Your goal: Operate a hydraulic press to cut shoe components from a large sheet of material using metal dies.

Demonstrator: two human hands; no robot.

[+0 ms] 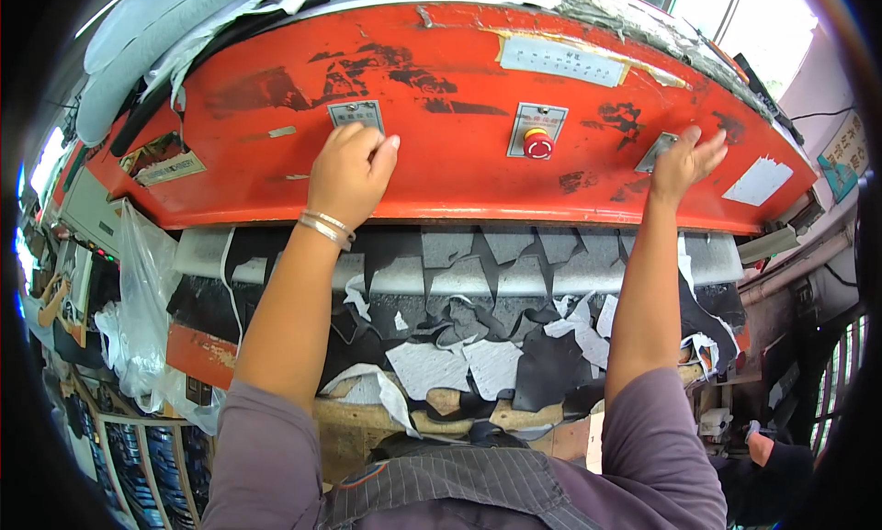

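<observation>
A wide red machine panel [441,89] stands before me. My left hand [354,167] is closed in a fist against its left part, over the lower edge of a metal control plate [356,113]; whatever lies under the fist is hidden. At the panel's right, my right hand [682,167] has its fingers stretched out, its palm side beside another control plate [650,155]. Whether it presses anything I cannot tell. Between them sits a red emergency-stop button [538,144]. Below the panel lies dark sheet material [386,250] with pointed cut-outs.
Cut white pieces [427,369] and dark scraps [551,369] cover the near bed edge. A clear plastic bag [145,291] hangs at the left. Sheets [175,39] lie on top of the machine. Another person's arm [57,300] shows at far left; someone [763,447] is at lower right.
</observation>
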